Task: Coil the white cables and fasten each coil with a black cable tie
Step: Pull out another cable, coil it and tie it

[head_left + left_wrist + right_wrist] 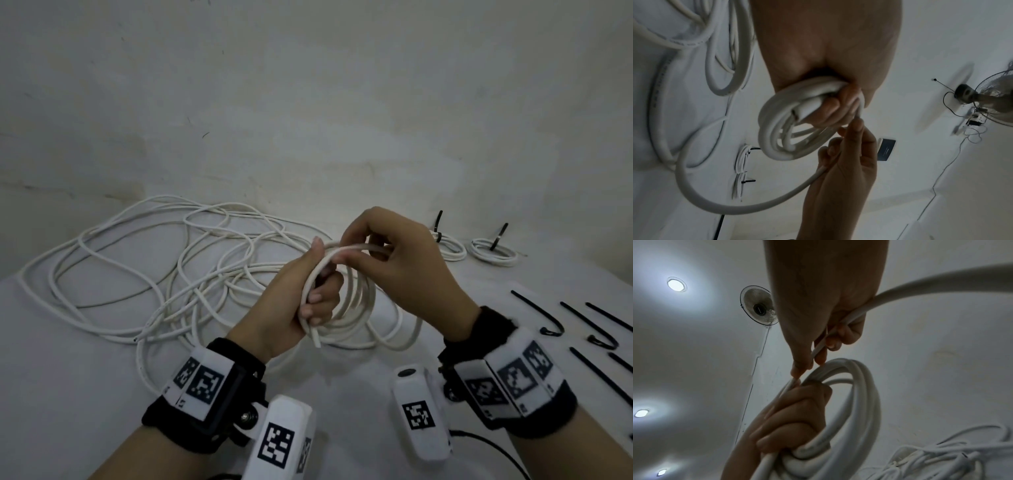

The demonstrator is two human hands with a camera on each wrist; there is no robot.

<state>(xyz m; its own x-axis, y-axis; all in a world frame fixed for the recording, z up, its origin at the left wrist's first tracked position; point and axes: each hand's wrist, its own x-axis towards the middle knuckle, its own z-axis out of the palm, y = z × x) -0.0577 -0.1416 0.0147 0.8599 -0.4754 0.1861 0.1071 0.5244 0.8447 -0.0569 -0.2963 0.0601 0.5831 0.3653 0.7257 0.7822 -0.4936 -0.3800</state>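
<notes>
White cable coil (346, 301) sits clamped in your left hand (305, 298); keep that fist tight while your right hand (394, 260), pinching the free strand, lays each loop matching

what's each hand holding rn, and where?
Left hand grips the white cable coil by its gathered loops; right hand pinches the cable's free strand just above the coil.

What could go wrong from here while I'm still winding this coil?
1. The loose cable feeding the coil lies in a tangled heap, so the next pull may snag or drag a knot in.
2. The left hand alone clamps the loops while the right hand guides the strand; a slack grip could let them spring open.
3. The black ties lie to the right, so fetching one means freeing a hand.
</notes>
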